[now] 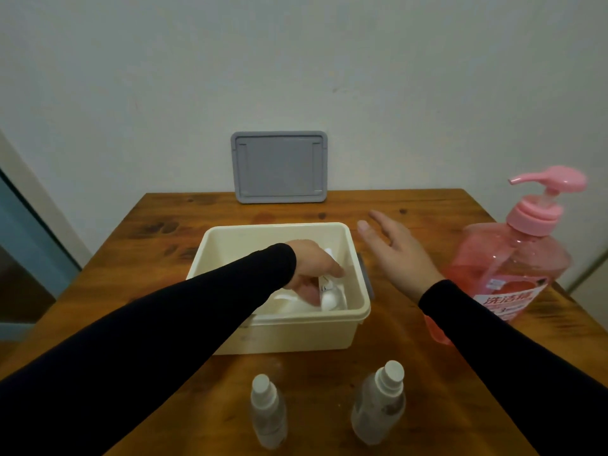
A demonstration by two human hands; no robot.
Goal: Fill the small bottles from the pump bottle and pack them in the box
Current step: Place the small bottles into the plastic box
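A cream plastic box (230, 240) stands mid-table. My left hand (312, 268) reaches down into it and grips a small white-capped bottle (332, 296) lying at the box's right side. My right hand (398, 255) hovers flat with straight fingers just right of the box, holding nothing. The large pink pump bottle (513, 264) stands at the right, its spout pointing left. Two small clear bottles with white caps stand upright near the front edge, one on the left (268, 413) and one on the right (378, 404).
A grey box lid (279, 167) leans against the wall at the back of the wooden table (411, 350). A grey latch (367, 274) shows on the box's right side. A door frame lies off the table to the left.
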